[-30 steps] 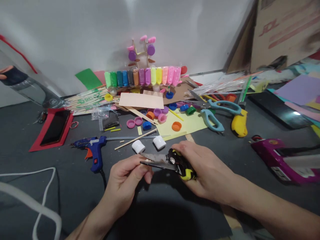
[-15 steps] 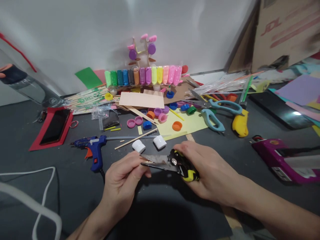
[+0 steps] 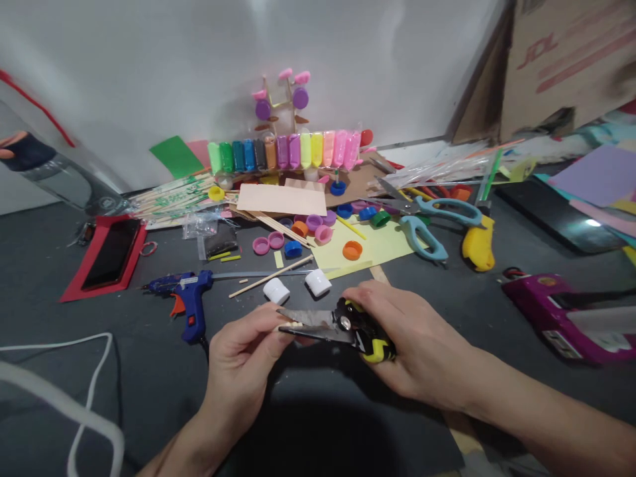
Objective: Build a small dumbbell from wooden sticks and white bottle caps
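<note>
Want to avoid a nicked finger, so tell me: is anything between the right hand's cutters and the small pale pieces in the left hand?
Nothing visible stands between them: the small pale pieces show between the open blades of the cutters. Fingertips of the left hand are close beside the tips. Two white caps lie beyond.

A pinch and a grip

The left hand sat at the blade-tip end of the snips, thumb and forefinger pinched; its remaining fingers, mostly hidden, seemed curled. The right hand wrapped the snips' handles. Bare forearms slanted up from below the snips, the left one from their left, the right one from their right.
</note>
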`<state>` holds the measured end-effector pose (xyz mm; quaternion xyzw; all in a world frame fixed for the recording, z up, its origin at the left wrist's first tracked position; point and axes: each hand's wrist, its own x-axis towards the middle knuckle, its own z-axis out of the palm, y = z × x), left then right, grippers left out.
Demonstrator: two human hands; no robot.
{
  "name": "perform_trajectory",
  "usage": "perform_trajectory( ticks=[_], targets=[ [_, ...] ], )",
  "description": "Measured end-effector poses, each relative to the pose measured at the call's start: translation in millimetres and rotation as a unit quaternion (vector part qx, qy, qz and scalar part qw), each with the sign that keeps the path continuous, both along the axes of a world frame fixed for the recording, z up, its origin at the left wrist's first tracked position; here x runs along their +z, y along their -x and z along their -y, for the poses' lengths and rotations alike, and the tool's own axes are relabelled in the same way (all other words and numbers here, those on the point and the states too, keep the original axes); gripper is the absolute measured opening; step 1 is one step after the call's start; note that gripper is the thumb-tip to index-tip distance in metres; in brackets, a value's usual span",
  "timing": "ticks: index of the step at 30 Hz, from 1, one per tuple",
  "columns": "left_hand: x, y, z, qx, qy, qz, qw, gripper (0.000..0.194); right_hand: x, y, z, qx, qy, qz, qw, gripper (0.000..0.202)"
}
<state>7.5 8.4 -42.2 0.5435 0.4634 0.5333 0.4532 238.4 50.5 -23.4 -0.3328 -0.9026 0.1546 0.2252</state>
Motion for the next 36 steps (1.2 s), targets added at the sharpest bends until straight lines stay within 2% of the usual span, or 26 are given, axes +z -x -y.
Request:
perform_trajectory(
  ticks=[8,19,26,33,36],
  targets=[
    [-4.6,-6.8,1.0,0.098,-0.038,0.026,0.994,0.012,-2.9,4.3,0.7,-0.007,0.018,0.0,1.0,0.032],
    [0.1,-11.8,3.7,0.133,-0.084,0.008,0.988,0.007,-1.9,5.7,3.4,-0.02,0.034,-0.029,0.999,0.031],
    [-3.8,-5.3,5.8,0.139,-0.167,-0.065,0.974,0.025,1.7,9.8,7.8,-0.005,0.056,-0.025,0.998,0.032],
    [-6.4,-7.9,10.5,0.179,-0.151,-0.091,0.968,0.022,-2.5,11.0,10.3,-0.013,0.024,-0.019,0.999,0.028],
    [-3.8,-10.1,10.6,0.168,-0.113,-0.048,0.978,0.015,-4.3,10.6,8.9,-0.017,0.02,-0.033,0.999,0.025]
  ],
)
